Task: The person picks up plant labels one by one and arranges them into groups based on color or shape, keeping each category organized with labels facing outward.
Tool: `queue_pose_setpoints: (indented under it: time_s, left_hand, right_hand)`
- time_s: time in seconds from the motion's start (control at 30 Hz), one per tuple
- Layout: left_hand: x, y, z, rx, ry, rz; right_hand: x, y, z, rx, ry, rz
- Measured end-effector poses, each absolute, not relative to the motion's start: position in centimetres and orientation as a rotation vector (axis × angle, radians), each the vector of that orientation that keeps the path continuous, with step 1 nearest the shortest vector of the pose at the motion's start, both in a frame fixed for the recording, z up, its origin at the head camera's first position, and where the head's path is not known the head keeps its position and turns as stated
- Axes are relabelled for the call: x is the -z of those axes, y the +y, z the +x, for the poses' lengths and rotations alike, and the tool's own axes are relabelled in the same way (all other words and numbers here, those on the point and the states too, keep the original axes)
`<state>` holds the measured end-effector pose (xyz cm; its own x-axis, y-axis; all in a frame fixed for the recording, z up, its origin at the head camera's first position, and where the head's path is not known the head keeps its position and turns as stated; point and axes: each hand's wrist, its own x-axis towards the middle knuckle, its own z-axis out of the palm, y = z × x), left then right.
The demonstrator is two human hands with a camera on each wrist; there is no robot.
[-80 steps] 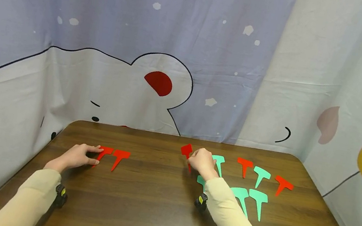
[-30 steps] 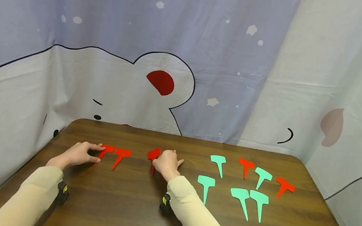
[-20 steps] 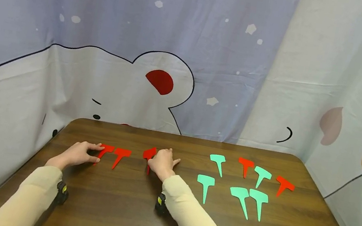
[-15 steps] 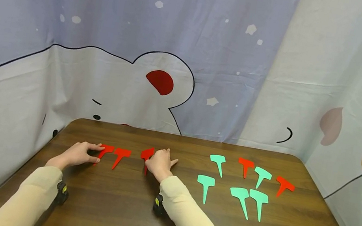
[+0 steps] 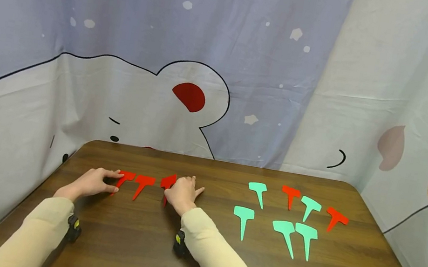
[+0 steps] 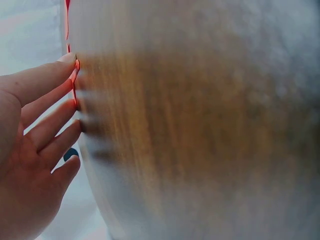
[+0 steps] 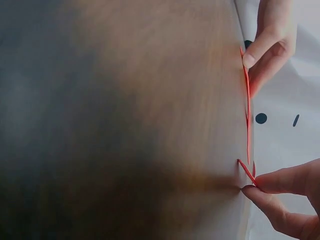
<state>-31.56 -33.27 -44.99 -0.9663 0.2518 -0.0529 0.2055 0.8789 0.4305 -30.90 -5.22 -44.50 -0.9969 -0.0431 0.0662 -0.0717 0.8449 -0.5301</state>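
In the head view my right hand (image 5: pixel 181 195) pinches a red T-shaped plant label (image 5: pixel 167 182) between thumb and fingertip; the right wrist view shows the label (image 7: pixel 246 171) tilted up off the wood. Left of it, a second red plant label (image 5: pixel 143 182) lies flat. My left hand (image 5: pixel 90 183) rests at the leftmost red plant label (image 5: pixel 127 177), with thumb and fingertips touching its left side. Extended fingers show in the left wrist view, where the label (image 6: pixel 75 82) is seen almost edge-on. My left fingers hide part of that label.
Several mint-green plant labels, one (image 5: pixel 244 214) nearest the middle, lie spread on the right half of the brown wooden table (image 5: pixel 126 251). Among them are two red labels, one (image 5: pixel 291 193) at the back and one (image 5: pixel 337 217) farther right. A printed curtain (image 5: pixel 267 67) hangs behind the table.
My right hand has carried its red label leftward from near the green labels toward the two red ones. My left hand has stayed at the leftmost label.
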Motion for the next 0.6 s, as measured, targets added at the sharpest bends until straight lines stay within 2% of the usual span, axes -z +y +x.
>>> queue_pose_setpoints:
  time_s: [0.6]
  left_hand:
    - [44.9,-33.2,-31.4,-0.645,2.944,0.353]
  right_hand:
    - [45.1,-6.5,-31.1,-0.817,-2.964,0.087]
